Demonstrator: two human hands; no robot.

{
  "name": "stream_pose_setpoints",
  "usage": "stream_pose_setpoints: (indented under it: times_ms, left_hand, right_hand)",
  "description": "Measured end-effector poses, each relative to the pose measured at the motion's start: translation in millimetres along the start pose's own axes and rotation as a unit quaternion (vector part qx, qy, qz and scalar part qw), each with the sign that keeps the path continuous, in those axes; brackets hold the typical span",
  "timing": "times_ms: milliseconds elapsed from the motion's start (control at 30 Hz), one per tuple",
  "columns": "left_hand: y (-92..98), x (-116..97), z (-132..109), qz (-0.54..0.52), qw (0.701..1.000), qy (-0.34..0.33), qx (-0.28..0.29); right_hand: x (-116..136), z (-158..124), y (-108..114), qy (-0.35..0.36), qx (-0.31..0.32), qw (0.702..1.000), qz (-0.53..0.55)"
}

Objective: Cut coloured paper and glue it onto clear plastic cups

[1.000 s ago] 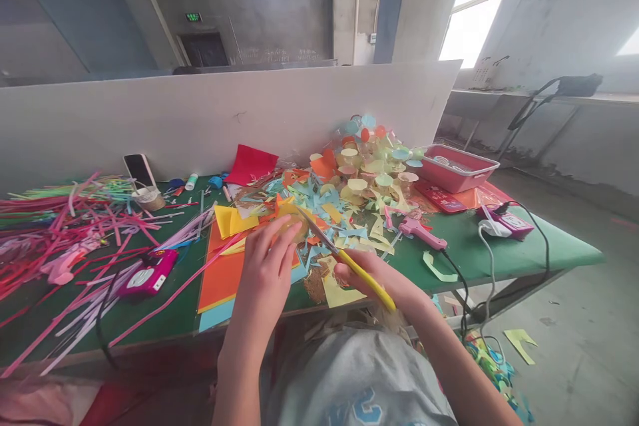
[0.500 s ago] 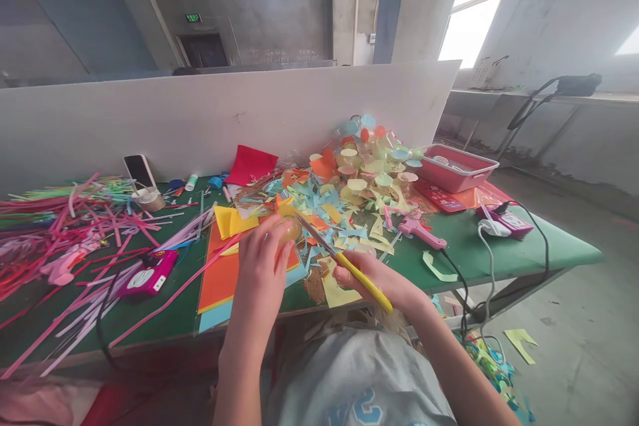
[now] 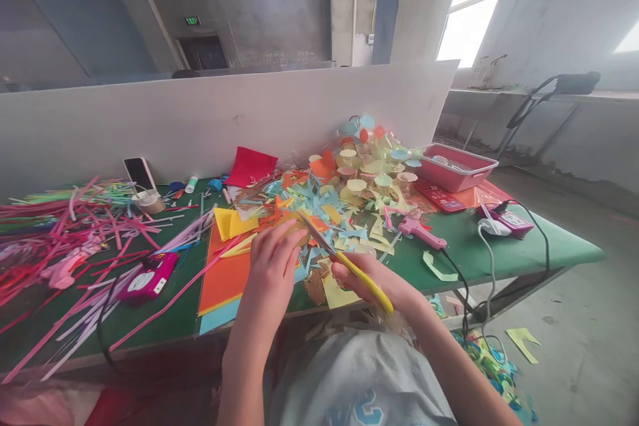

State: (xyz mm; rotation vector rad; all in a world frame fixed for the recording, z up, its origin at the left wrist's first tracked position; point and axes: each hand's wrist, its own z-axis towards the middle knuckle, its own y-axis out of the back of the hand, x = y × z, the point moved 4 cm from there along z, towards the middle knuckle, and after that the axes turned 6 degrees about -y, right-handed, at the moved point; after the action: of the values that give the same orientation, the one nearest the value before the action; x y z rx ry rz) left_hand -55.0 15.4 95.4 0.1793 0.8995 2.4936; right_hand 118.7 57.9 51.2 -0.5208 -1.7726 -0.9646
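My right hand [image 3: 374, 273] grips a pair of scissors [image 3: 362, 274] by its yellow handles, the metal blades pointing up and left. The fingers of my left hand [image 3: 273, 256] are curled round a small round, yellowish, see-through piece [image 3: 299, 234], partly hidden behind them. The blades lie right beside this piece; whether they touch it I cannot tell. Under and behind my hands are many paper scraps [image 3: 322, 196] in blue, orange and yellow. Orange paper sheets [image 3: 224, 283] lie below my left hand.
Paper-topped round pieces [image 3: 357, 184] are heaped at the back. To the right are a pink glue gun [image 3: 422, 231], a pink basket [image 3: 459, 176] and a purple box with cables [image 3: 514, 223]. Coloured strips [image 3: 114, 226], a cup [image 3: 148, 201] and a phone [image 3: 140, 173] lie left.
My left hand has shifted slightly right, closer to the scissors, and its fingers now cover more of the round piece. The scissors have hardly moved.
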Motion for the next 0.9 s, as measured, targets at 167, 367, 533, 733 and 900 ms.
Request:
stream_pose_setpoints:
  times_ms: [167, 367, 533, 733, 900]
  left_hand:
    - [-0.2, 3.1, -0.7, -0.006, 1.000, 0.006, -0.004]
    - [1.3, 5.1, -2.1, -0.014, 1.000, 0.013, 0.001]
    - [-0.7, 6.9, -4.3, -0.028, 0.999, 0.024, 0.018]
    - [-1.7, 11.2, -6.0, -0.034, 0.999, 0.027, 0.016]
    - [0.0, 11.6, -6.2, -0.045, 0.997, 0.052, 0.021]
  right_hand:
    - [-0.1, 0.8, 0.8, -0.015, -0.012, 1.000, -0.018]
    - [-2.7, 2.0, 1.4, -0.010, -0.013, 0.999, -0.035]
    - [-1.1, 0.8, -3.7, 0.011, 0.012, 0.997, -0.070]
    - [1.7, 0.0, -6.9, -0.014, 0.007, 0.998, -0.067]
    - [2.0, -0.3, -7.3, -0.004, 0.012, 0.999, -0.042]
